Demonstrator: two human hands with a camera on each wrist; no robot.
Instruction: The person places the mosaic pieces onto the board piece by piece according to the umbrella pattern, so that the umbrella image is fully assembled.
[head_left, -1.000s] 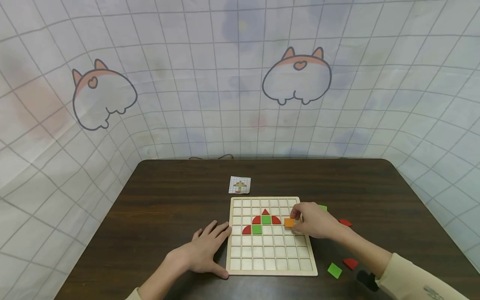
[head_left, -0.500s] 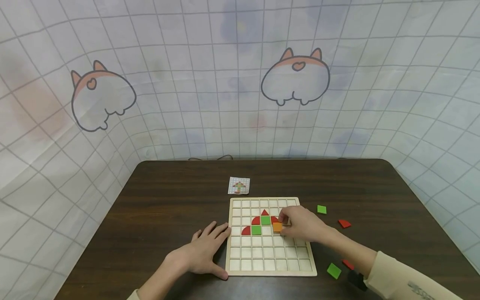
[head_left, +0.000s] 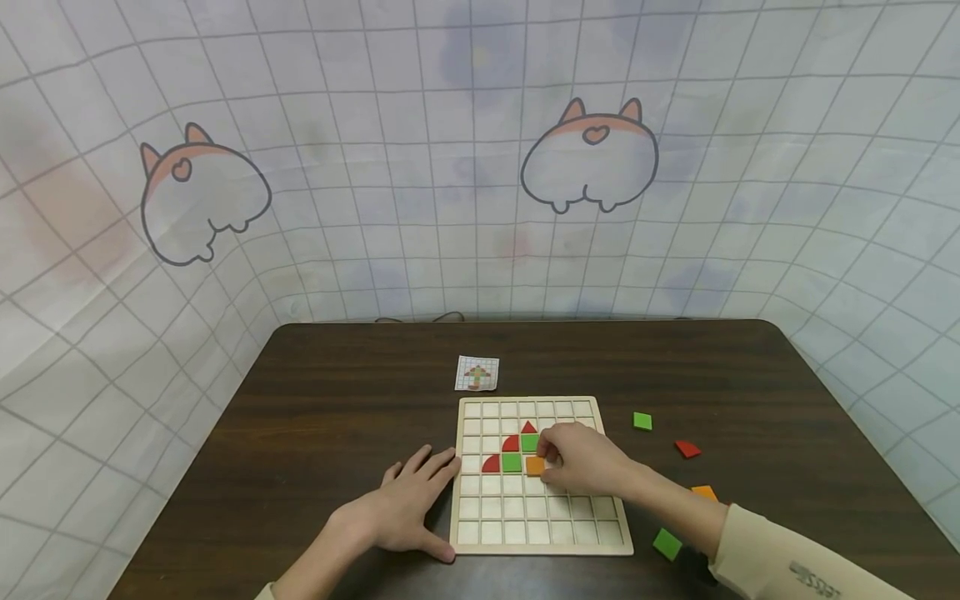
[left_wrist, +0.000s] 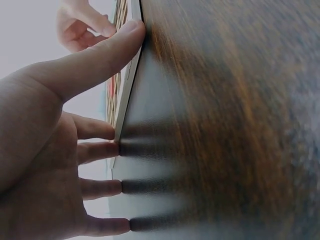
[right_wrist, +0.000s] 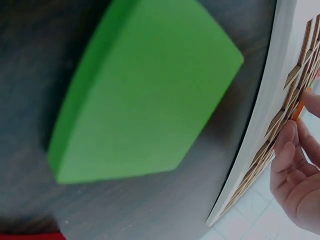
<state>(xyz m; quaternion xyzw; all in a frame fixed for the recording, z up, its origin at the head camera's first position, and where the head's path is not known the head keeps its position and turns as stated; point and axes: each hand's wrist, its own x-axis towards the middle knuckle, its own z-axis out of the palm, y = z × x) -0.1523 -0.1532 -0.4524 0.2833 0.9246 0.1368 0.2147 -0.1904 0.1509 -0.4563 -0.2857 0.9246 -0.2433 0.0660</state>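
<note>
Over the dark table (head_left: 337,392), lower centre, our right hand (head_left: 583,458) is pinching an orange tile (head_left: 534,467); our left hand (head_left: 401,508), fingers spread, is touching the board (head_left: 537,507).

Orange tile (head_left: 534,466), pale gridded board (head_left: 514,532), green tile (head_left: 512,462), red tile (head_left: 491,464), dark brown table (head_left: 337,400), white gridded backdrop (head_left: 405,167)

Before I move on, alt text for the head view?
A person's right hand pinches a square orange tile over a pale wooden grid board bearing red and green tiles, while the left hand touches the board's left edge.
</note>
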